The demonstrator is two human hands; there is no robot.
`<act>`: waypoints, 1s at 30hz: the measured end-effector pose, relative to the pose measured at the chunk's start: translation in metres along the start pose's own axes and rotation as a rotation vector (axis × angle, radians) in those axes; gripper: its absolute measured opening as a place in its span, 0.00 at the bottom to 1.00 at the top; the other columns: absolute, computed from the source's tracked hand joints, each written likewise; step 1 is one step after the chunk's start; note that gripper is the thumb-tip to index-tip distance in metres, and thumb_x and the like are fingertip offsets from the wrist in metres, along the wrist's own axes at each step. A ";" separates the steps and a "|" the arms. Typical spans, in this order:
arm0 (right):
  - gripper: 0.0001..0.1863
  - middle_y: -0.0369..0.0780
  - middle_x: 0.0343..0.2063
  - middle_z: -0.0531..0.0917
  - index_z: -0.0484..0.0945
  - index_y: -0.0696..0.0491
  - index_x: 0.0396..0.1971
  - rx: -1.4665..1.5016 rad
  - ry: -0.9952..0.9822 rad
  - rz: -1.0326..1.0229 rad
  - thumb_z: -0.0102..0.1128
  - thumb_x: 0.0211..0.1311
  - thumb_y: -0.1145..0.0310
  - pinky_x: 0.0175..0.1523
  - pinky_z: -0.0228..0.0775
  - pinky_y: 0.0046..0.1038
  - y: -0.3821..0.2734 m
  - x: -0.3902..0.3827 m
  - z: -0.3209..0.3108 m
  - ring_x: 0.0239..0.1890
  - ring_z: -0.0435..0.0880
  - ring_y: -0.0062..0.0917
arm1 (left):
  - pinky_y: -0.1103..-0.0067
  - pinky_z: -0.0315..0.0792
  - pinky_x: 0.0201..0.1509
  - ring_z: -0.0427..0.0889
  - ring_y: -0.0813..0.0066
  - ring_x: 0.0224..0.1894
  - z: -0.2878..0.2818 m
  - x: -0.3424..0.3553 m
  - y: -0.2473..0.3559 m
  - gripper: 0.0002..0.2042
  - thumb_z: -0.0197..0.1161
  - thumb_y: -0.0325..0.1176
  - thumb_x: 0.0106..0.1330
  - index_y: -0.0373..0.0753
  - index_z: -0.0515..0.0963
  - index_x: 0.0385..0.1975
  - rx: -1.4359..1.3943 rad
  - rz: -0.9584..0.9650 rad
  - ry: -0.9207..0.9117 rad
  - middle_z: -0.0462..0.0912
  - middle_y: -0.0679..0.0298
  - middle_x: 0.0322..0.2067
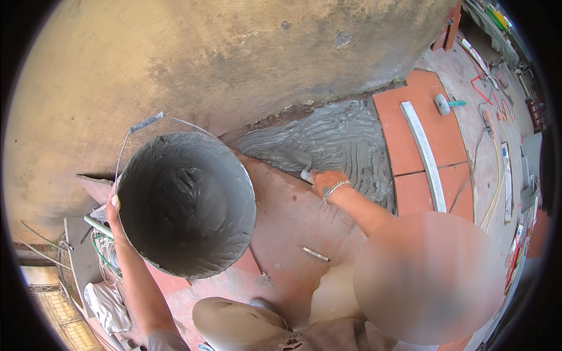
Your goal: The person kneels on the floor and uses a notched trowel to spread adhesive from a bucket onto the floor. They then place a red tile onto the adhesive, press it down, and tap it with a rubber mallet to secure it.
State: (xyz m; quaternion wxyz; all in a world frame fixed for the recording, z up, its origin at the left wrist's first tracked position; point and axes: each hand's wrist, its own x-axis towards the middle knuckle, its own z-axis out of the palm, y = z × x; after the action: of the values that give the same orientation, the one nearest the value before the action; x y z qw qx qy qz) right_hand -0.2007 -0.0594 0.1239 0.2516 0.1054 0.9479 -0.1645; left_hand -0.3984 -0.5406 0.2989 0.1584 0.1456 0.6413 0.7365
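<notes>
My left hand [115, 212] is closed on the left side of a bucket [249, 193], which tips toward me. Wet grey mortar [190, 193] coats the bucket's inside and lies in its bottom. A wire handle with a grey grip [147, 121] rises over the far rim. My right hand [329, 185], a chain bracelet at its wrist, is wrapped round a trowel [306, 175]. The trowel's blade is hard to tell from the mortar around it. Under it spreads a bed of ridged grey mortar [345, 137] along the wall's foot.
A stained yellow wall [222, 52] borders the work. Orange tiles [404, 111] lie right of the mortar, bearing a metal straightedge [422, 155] and a mallet [443, 105]. A marker pen [315, 253] is on the floor before me. Cables [497, 169] trail at right; a white bag [108, 307] sits lower left.
</notes>
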 end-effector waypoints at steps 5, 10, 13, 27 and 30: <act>0.18 0.50 0.50 0.86 0.76 0.57 0.57 0.037 -0.008 0.067 0.45 0.73 0.69 0.55 0.78 0.42 0.000 0.020 0.008 0.53 0.86 0.42 | 0.67 0.69 0.67 0.78 0.62 0.59 0.017 0.001 0.007 0.37 0.63 0.54 0.63 0.29 0.71 0.63 0.015 0.006 0.007 0.79 0.54 0.58; 0.17 0.49 0.51 0.85 0.78 0.55 0.56 0.070 0.112 0.253 0.46 0.75 0.67 0.57 0.78 0.39 0.042 0.045 -0.014 0.54 0.85 0.42 | 0.68 0.70 0.66 0.79 0.62 0.58 0.015 0.002 0.008 0.37 0.63 0.55 0.62 0.29 0.71 0.63 0.059 -0.001 0.032 0.79 0.54 0.57; 0.17 0.48 0.53 0.84 0.79 0.54 0.56 0.067 0.098 0.341 0.50 0.73 0.69 0.59 0.77 0.39 0.054 0.040 -0.024 0.56 0.84 0.41 | 0.68 0.71 0.64 0.79 0.63 0.57 0.012 0.000 0.006 0.37 0.63 0.55 0.62 0.29 0.72 0.62 0.057 0.008 0.039 0.80 0.55 0.56; 0.21 0.51 0.54 0.83 0.78 0.54 0.57 0.232 0.250 0.627 0.42 0.79 0.57 0.60 0.75 0.42 0.122 0.004 -0.029 0.57 0.83 0.43 | 0.64 0.66 0.70 0.74 0.58 0.63 -0.018 -0.004 -0.006 0.36 0.54 0.61 0.69 0.35 0.69 0.66 -0.062 -0.049 -0.005 0.76 0.56 0.62; 0.21 0.52 0.51 0.85 0.74 0.55 0.61 0.065 0.207 0.552 0.44 0.75 0.62 0.59 0.76 0.43 0.121 -0.008 -0.021 0.55 0.85 0.45 | 0.63 0.65 0.71 0.73 0.57 0.65 -0.020 -0.002 -0.007 0.36 0.52 0.62 0.71 0.36 0.68 0.67 -0.082 -0.065 -0.001 0.75 0.56 0.64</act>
State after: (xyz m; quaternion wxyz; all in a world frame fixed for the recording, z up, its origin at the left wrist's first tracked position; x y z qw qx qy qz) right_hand -0.1692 0.0588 0.1140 0.1853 0.3836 0.8982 -0.1083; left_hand -0.4042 -0.5586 0.2889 0.1881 0.1184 0.6151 0.7565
